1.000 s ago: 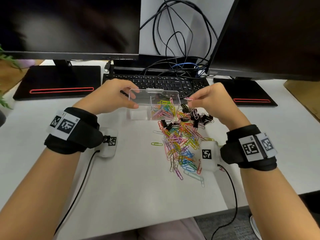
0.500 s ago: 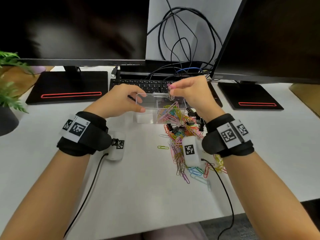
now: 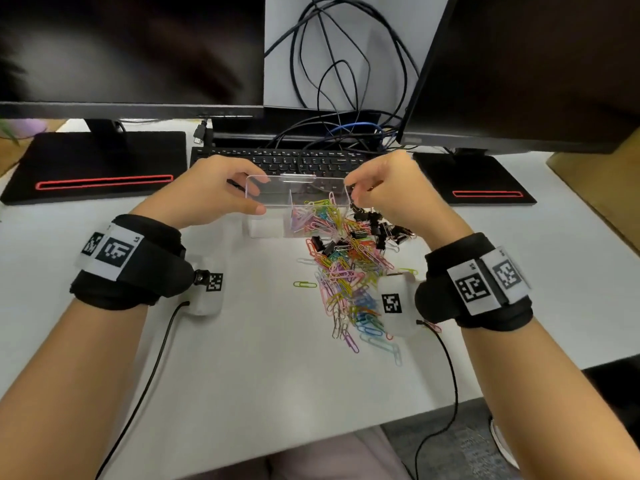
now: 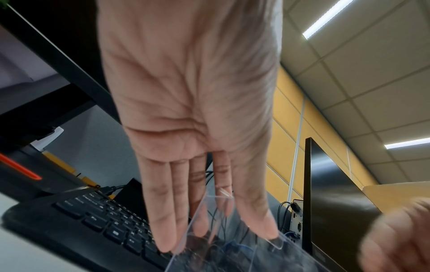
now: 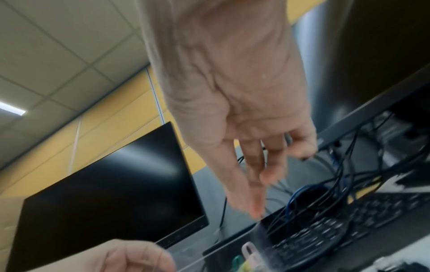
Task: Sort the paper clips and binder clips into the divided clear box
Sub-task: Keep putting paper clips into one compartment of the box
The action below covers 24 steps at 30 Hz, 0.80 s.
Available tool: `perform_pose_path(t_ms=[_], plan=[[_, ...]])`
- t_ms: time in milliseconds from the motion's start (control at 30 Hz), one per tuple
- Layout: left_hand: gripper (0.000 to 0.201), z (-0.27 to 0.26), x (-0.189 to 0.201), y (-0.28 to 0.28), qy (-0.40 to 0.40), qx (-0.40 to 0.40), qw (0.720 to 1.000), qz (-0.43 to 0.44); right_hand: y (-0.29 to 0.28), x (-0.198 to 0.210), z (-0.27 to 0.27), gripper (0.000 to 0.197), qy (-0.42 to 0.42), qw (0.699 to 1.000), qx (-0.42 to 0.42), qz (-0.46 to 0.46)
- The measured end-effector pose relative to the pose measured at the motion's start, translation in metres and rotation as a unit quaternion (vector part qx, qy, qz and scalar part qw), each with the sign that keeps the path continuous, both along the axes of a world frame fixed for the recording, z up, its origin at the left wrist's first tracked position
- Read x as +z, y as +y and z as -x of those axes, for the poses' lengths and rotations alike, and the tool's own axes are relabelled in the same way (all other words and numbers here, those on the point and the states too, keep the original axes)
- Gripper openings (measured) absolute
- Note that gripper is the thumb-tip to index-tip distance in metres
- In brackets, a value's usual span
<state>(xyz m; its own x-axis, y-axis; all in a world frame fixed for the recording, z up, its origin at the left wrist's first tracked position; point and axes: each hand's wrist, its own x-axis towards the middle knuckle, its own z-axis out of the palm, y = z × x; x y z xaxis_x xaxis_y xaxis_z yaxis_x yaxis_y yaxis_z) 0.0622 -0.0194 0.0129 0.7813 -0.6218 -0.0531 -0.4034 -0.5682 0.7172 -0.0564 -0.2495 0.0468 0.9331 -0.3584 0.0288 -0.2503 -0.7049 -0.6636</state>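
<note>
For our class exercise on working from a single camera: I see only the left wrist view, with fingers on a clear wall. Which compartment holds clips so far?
Observer: Coloured paper clips lie in the right compartment of the clear box; the left compartment looks empty.
Operator: Where are the binder clips?
Observer: The black binder clips lie on the desk just right of the box, with none visible inside.
Operator: Is the right hand carrying anything?
Observer: The right hand is at the box's right rim. The right wrist view shows loose fingers with nothing between them.
</note>
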Motion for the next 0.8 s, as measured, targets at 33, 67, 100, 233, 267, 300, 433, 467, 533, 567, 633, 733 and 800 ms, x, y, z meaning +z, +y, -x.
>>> perform_pose_path(t_ms=[33,67,100,233,267,300,433,467,533,567,633,733,800], plan=[[0.047,0.0,0.001,0.0,-0.001,0.001,1.0,-0.001,-0.004,0.001,0.008,0.026,0.043,0.999,0.015,0.028],[0.047,0.0,0.001,0.0,-0.001,0.002,1.0,-0.001,-0.008,0.001,0.018,0.027,0.089,0.994,0.024,0.052],[0.047,0.0,0.001,0.0,-0.002,0.003,1.0,-0.001,-0.012,0.0,0.027,0.027,0.131,0.988,0.028,0.071],[0.046,0.001,0.001,0.0,-0.003,0.002,1.0,-0.001,-0.027,-0.006,0.057,0.037,0.285,0.949,0.003,0.138],[0.046,0.001,0.001,0.0,-0.002,0.003,1.0,0.0,-0.029,-0.007,0.062,0.041,0.324,0.936,-0.011,0.136],[0.046,0.001,0.001,0.0,-0.002,0.004,1.0,-0.001,-0.032,-0.007,0.067,0.044,0.357,0.925,-0.025,0.126],[0.047,0.002,0.001,0.0,-0.005,0.004,1.0,-0.005,-0.037,-0.012,0.075,0.048,0.431,0.894,-0.035,0.117],[0.047,0.002,0.001,0.0,-0.003,0.004,1.0,-0.003,-0.037,-0.014,0.074,0.048,0.438,0.89,-0.027,0.123],[0.046,0.001,0.0,0.0,0.0,0.006,1.0,0.0,-0.032,-0.02,0.07,0.045,0.431,0.895,-0.011,0.118],[0.046,0.001,0.0,0.0,0.001,0.005,1.0,0.002,-0.03,-0.022,0.066,0.043,0.421,0.901,-0.002,0.107],[0.046,0.0,0.0,0.0,0.003,0.002,1.0,0.004,-0.024,-0.026,0.059,0.034,0.383,0.921,0.017,0.072],[0.046,0.0,0.0,0.0,0.004,0.0,1.0,0.006,-0.017,-0.027,0.049,0.028,0.304,0.952,0.04,-0.006],[0.046,0.0,0.0,0.0,0.005,0.0,1.0,0.007,-0.014,-0.026,0.047,0.03,0.273,0.96,0.06,-0.026]])
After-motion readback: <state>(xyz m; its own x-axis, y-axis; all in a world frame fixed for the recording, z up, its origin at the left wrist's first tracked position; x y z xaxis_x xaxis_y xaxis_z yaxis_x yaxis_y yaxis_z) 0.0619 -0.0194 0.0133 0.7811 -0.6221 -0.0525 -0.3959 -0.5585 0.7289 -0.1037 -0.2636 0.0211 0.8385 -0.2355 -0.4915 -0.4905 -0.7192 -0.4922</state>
